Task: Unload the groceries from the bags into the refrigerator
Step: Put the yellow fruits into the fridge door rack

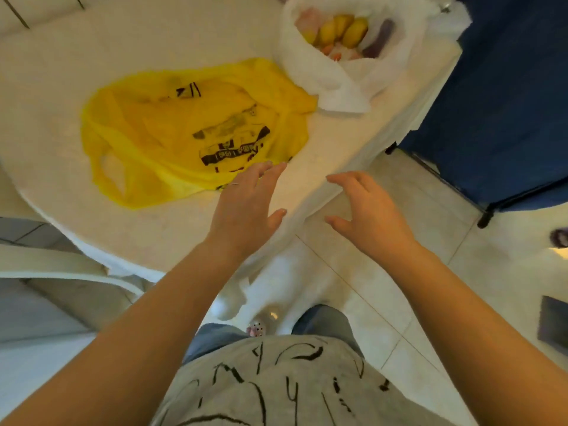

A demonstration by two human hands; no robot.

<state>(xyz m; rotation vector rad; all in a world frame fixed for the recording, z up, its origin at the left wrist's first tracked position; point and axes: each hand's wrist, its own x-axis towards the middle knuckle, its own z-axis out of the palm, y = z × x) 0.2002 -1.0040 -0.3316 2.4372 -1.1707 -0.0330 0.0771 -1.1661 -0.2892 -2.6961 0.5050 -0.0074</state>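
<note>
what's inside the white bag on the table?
The white bag stands open. On top sit yellow fruits, lemons perhaps, with pinkish and purple packages around them. Whatever lies beneath is hidden by those items and the bag's walls.

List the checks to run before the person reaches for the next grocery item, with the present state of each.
1. Both hands free: ok. The left hand and right hand are open and hold nothing.
2. Groceries left to unload: ok. The white bag stands open with yellow fruit showing inside.
3. Yellow bag emptied: cannot tell. It lies flat and crumpled on the table, but its inside is hidden.
4. Path to the white bag: ok. Nothing stands between the hands and it.
5. Refrigerator ready: cannot tell. It is not in view.
</note>
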